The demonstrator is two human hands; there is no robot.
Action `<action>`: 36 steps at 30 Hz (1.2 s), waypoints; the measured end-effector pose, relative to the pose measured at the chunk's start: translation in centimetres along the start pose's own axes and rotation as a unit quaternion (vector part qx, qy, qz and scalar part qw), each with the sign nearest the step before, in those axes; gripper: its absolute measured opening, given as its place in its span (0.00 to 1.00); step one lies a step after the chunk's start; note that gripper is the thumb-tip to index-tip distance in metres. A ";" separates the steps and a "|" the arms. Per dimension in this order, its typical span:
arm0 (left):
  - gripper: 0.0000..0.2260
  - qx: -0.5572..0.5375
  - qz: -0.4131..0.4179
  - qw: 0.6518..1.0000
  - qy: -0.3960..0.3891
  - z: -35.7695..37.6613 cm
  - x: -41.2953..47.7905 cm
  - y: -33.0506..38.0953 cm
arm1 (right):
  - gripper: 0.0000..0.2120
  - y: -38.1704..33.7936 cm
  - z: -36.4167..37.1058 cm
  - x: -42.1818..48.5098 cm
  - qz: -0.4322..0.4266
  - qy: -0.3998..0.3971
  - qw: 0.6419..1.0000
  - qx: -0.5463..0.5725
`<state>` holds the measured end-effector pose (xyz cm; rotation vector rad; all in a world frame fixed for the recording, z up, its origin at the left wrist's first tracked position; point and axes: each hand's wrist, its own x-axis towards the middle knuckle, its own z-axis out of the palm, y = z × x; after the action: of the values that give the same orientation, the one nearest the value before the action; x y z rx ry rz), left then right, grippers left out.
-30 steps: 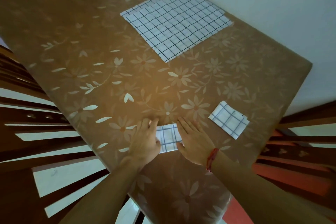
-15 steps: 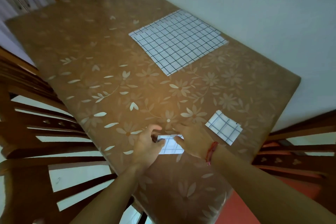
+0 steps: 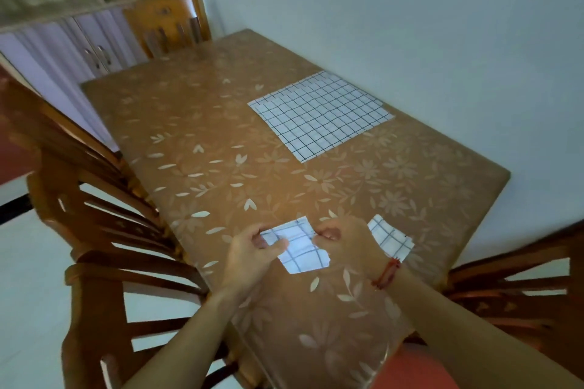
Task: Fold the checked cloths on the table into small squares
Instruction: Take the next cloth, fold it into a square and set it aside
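A small folded checked cloth (image 3: 300, 246) is lifted a little off the brown flowered table (image 3: 221, 151) near its front edge. My left hand (image 3: 252, 246) pinches the cloth's left edge and my right hand (image 3: 344, 240) pinches its right edge. Just right of my right hand a second folded checked square (image 3: 392, 238) lies flat on the table. A large unfolded checked cloth (image 3: 319, 114) lies spread out at the far right of the table, near the wall.
Wooden chairs stand at the left (image 3: 104, 230), at the right (image 3: 512, 287) and at the far end (image 3: 167, 25) of the table. A pale wall (image 3: 410, 9) runs along the table's right side. A cabinet (image 3: 79, 47) stands at the back left.
Both hands went from pressing flat on the folded cloth to pinching its two sides and lifting it. The camera has tilted up, showing more of the room.
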<state>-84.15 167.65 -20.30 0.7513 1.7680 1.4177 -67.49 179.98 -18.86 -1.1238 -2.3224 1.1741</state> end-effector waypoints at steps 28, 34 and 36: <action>0.04 -0.157 -0.210 0.964 0.044 -4.3 -3.0 -3.6 | 0.06 -0.9 3.6 1.1 0.186 -0.055 0.959 0.207; 0.06 -0.148 -0.230 0.959 0.074 -3.8 -1.9 -4.8 | 0.07 0.9 4.4 2.4 0.172 -0.074 0.972 0.143; 0.07 -0.135 -0.231 0.961 0.074 -3.6 -1.3 -5.2 | 0.10 1.6 4.6 2.9 0.168 -0.076 0.975 0.126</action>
<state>-86.37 163.50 -24.68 0.0760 1.6712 1.3720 -71.21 180.26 -23.15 -1.4090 -2.0583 1.6752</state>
